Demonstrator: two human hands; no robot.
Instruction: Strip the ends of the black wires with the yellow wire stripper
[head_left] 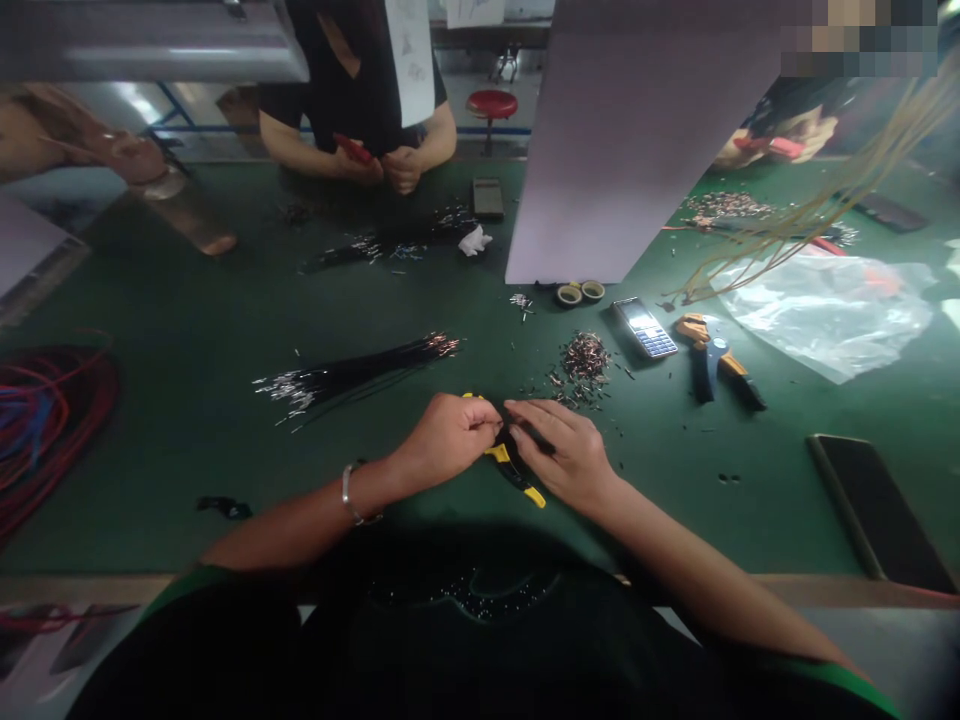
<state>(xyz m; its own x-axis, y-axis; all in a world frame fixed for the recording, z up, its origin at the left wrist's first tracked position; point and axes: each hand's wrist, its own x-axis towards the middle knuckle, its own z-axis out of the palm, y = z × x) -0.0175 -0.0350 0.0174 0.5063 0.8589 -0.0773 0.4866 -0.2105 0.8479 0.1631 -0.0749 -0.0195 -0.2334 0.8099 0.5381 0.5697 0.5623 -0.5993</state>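
Left hand point(450, 437) fisted on yellow-handled pliers point(516, 474), low on green table point(187, 450) | right hand point(568, 457) half-curled, gripping same pliers | terminal pile point(586, 358) just beyond | black wire bundle point(360, 375) beyond-left | co-worker's hands point(382, 167) at far edge

Dark green bench top point(150, 300) fills mid frame. Grey upright board point(637, 130) upper ctr-right, metal rail point(150, 50) upper left. Red stool point(491, 103) on pale floor point(465, 70) top ctr. Lighting dim, w/ glare far right.

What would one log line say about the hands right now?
left hand: closed on yellow-handled tool | right hand: fingers resting on tool | nearby: terminal pile, black wire bundle
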